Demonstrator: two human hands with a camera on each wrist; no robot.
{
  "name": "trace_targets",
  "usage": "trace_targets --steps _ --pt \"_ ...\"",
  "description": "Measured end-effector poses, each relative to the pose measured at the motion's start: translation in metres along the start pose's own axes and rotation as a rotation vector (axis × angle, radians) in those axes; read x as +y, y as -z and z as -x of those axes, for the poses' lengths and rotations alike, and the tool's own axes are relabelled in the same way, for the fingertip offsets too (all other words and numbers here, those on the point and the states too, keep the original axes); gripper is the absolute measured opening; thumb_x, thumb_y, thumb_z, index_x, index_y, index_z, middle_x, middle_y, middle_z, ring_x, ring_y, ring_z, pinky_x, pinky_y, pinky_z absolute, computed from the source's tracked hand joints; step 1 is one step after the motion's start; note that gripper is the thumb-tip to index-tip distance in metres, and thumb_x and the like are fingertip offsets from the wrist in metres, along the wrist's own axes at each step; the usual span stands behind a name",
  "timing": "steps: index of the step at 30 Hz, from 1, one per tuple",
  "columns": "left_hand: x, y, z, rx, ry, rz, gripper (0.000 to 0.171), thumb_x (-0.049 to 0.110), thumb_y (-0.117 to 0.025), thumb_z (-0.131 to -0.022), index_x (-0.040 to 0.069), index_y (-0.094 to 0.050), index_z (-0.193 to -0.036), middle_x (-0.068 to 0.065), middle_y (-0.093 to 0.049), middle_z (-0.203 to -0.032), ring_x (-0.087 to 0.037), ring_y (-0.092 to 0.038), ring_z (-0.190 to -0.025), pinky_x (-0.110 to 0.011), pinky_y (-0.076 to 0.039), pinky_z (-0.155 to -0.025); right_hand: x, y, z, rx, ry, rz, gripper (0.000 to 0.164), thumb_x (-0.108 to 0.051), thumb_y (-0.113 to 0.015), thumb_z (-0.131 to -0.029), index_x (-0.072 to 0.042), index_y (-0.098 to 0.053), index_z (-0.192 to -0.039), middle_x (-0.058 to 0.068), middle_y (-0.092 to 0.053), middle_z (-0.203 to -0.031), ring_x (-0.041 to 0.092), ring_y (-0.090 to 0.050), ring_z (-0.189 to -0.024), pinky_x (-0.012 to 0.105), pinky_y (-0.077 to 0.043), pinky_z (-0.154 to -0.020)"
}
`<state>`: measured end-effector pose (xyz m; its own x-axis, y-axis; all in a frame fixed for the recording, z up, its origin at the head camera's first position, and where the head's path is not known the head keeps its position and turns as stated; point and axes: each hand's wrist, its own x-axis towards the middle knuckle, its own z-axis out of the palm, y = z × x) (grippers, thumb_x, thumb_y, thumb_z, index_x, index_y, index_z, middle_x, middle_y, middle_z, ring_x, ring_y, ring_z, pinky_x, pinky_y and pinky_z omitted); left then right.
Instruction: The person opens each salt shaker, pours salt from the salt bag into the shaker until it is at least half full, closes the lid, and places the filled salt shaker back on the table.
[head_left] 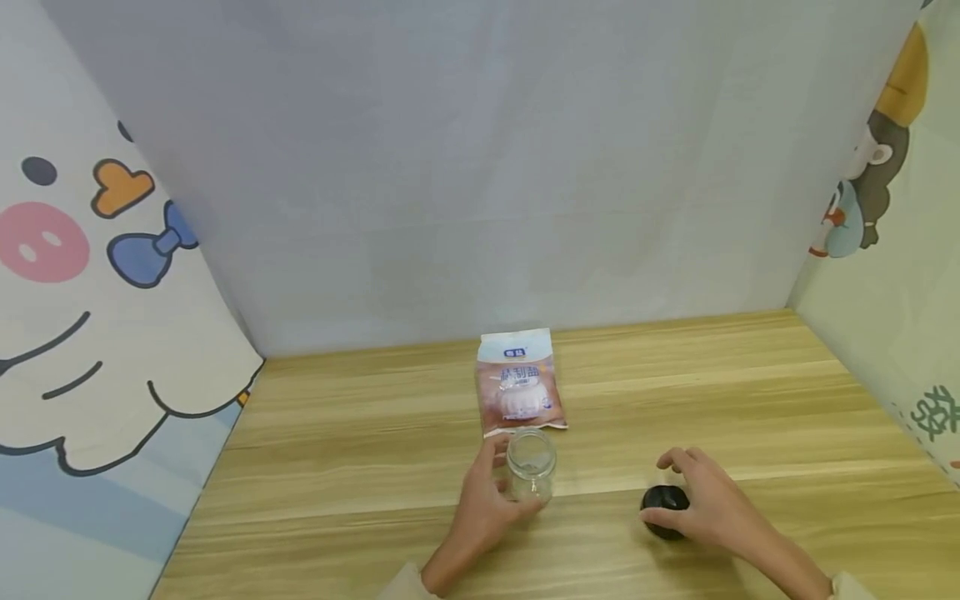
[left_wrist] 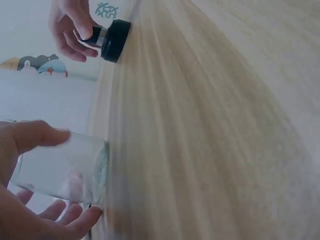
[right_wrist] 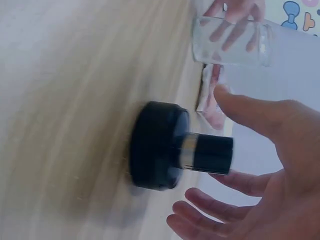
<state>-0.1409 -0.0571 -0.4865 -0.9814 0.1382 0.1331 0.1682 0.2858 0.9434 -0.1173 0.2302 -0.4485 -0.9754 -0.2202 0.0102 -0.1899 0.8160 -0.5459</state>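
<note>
A clear glass jar (head_left: 532, 467) without a lid stands upright on the table. My left hand (head_left: 483, 502) has its thumb at the jar's near side and its fingers round the left side; through the glass, the fingers (right_wrist: 231, 32) show in the right wrist view. A black round lid-like piece (right_wrist: 159, 145) sits on the table to the right, a narrower silver-banded knob (right_wrist: 207, 152) standing up from it. Around that knob my right hand (head_left: 712, 504) is spread, thumb and fingers apart with gaps between them and the knob in the right wrist view.
Just behind the jar lies a bag of salt (head_left: 519, 383), pink and white with blue print. The wood-grain table (head_left: 360, 467) backs onto a grey cloth wall (head_left: 480, 167). Cartoon-printed panels (head_left: 112, 333) flank it on both sides.
</note>
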Motion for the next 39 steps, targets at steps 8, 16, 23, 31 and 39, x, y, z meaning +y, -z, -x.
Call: trace_targets --steps 8,16,23,31,39 --pt "0.009 0.021 -0.005 -0.027 0.057 -0.06 0.075 -0.017 -0.066 -0.059 0.006 -0.046 -0.127 -0.017 -0.048 -0.129 -0.04 -0.05 -0.114 -0.05 -0.052 -0.087 -0.001 0.013 -0.002 0.048 0.021 -0.001 0.058 -0.037 -0.081 -0.072 0.002 -0.058 -0.109 0.018 -0.058 -0.106 0.035 -0.057 -0.09 0.048 -0.053 -0.068" --pt "0.01 0.038 -0.015 -0.038 0.051 -0.06 0.061 -0.012 -0.065 -0.066 0.0 -0.048 -0.124 -0.02 -0.05 -0.127 -0.042 -0.05 -0.114 -0.05 -0.053 -0.086 -0.007 0.02 -0.007 0.057 0.015 -0.025 0.056 -0.036 -0.08 -0.074 0.002 -0.058 -0.109 0.018 -0.059 -0.106 0.034 -0.056 -0.092 0.047 -0.052 -0.07" --pt "0.013 0.047 -0.029 0.017 0.045 -0.034 0.048 -0.01 -0.064 -0.07 0.001 -0.052 -0.115 -0.02 -0.055 -0.12 -0.041 -0.055 -0.109 -0.039 -0.056 -0.075 -0.016 0.031 -0.021 0.078 0.06 -0.044 0.049 -0.029 -0.079 -0.076 0.002 -0.059 -0.107 0.015 -0.06 -0.103 0.033 -0.057 -0.091 0.047 -0.052 -0.073" --pt "0.02 0.063 -0.057 0.081 0.018 -0.041 0.04 -0.005 -0.069 -0.074 0.0 -0.057 -0.111 -0.02 -0.06 -0.113 -0.038 -0.06 -0.102 -0.041 -0.055 -0.081 -0.023 0.049 -0.042 0.015 0.053 -0.123 0.046 -0.022 -0.076 -0.08 0.005 -0.056 -0.11 0.018 -0.058 -0.107 0.032 -0.056 -0.092 0.041 -0.052 -0.072" --pt "0.022 0.072 -0.084 0.117 0.039 -0.035 0.036 -0.003 -0.067 -0.076 -0.002 -0.058 -0.111 -0.021 -0.061 -0.112 -0.038 -0.061 -0.101 -0.039 -0.056 -0.08 -0.029 0.057 -0.065 -0.002 0.072 -0.149 0.044 -0.02 -0.077 -0.079 0.004 -0.057 -0.11 0.016 -0.059 -0.104 0.029 -0.059 -0.089 0.038 -0.054 -0.068"
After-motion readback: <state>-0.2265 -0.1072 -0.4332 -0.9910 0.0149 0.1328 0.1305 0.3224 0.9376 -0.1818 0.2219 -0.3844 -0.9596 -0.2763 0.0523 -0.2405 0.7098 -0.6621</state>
